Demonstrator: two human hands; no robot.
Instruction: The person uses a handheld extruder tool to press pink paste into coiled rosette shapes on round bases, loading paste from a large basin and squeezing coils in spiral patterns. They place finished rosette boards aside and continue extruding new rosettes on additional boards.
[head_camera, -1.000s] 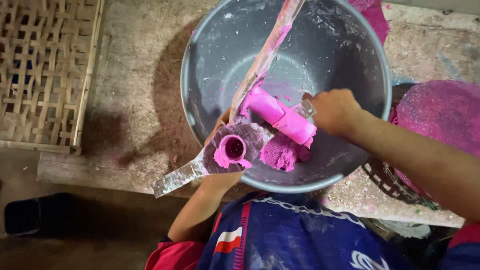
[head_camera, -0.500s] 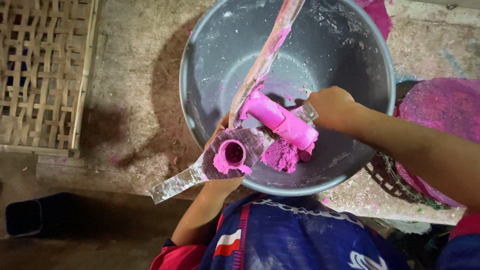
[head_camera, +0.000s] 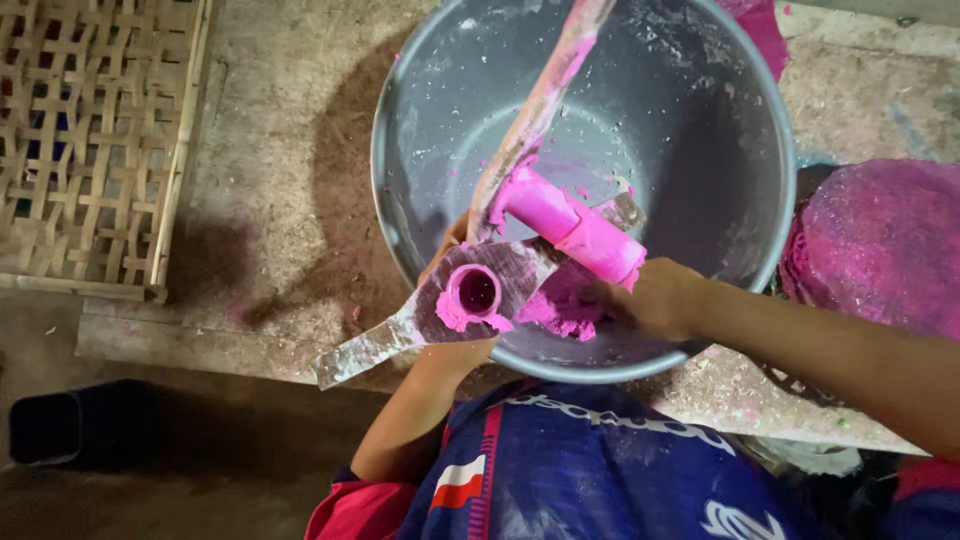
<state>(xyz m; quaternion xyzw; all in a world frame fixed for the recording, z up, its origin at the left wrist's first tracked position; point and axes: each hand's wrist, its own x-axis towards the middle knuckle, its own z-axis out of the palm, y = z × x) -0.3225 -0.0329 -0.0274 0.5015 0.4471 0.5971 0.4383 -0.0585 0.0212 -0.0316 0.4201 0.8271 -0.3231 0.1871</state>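
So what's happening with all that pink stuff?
A person leans over a big grey bucket. Their left hand holds a wooden press smeared with pink dough, with a pink cylinder lying across it. Their right hand is at the dough under the cylinder's end. A pink-coated round lump sits to the right, and a woven bamboo tray lies to the left.

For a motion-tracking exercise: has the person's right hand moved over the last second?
Yes. The right hand shifted toward the bucket near rim, beneath the pink roller.
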